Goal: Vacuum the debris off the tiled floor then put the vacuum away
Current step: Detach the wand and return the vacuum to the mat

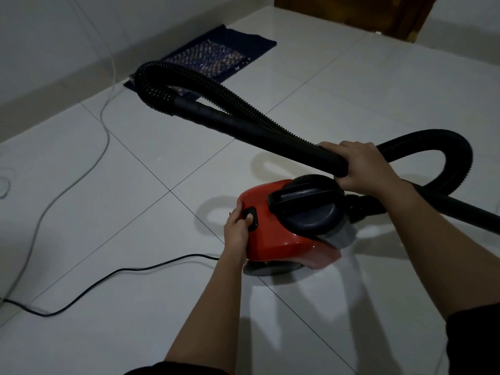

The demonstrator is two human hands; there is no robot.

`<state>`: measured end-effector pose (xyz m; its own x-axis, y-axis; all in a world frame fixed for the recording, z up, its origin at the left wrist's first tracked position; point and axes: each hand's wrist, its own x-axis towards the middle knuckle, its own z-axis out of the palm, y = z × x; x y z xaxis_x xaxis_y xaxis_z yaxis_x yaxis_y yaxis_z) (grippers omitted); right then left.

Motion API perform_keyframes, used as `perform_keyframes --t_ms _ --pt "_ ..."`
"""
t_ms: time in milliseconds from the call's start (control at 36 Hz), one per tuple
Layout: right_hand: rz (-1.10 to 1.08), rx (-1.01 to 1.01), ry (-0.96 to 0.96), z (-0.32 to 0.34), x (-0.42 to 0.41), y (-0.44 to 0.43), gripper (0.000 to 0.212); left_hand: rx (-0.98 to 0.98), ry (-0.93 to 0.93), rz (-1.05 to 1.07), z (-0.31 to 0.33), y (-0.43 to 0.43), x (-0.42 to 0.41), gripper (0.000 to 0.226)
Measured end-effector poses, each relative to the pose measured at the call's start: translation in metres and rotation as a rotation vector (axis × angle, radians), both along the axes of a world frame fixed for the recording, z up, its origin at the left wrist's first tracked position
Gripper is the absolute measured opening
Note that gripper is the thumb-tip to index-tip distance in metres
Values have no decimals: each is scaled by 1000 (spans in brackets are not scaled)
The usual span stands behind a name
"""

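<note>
A small red canister vacuum [276, 239] with a black lid and handle stands on the white tiled floor [135, 212]. My left hand [239, 226] rests on its rear end, thumb pressing the black button [251, 215]. My right hand [359, 166] grips the end of the black rigid wand [257, 131], just above the vacuum. The ribbed black hose [189, 74] loops from the wand's far end back past my right hand and curls round to the vacuum's front. No debris is visible on the tiles.
A black power cord [108, 277] trails from the vacuum to the left edge. A thin white cable [105, 125] runs along the wall at left. A dark blue patterned mat [216, 52] lies by the wall. A brown wooden door [351, 14] stands at the top right.
</note>
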<state>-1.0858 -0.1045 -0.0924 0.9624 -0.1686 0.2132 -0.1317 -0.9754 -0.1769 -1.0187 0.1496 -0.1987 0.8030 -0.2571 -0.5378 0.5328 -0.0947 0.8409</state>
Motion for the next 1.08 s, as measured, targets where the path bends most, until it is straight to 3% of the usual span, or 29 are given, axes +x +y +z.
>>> perform_keyframes --t_ms 333,723,1084 --pt "-2 32 8 -3 2 -2 71 -16 -74 2 -4 -1 -5 50" --pt "-23 65 34 1 2 0 71 -24 14 1 5 0 -2 50" --pt "-31 80 55 2 1 -1 69 49 -56 -4 10 -8 -8 50"
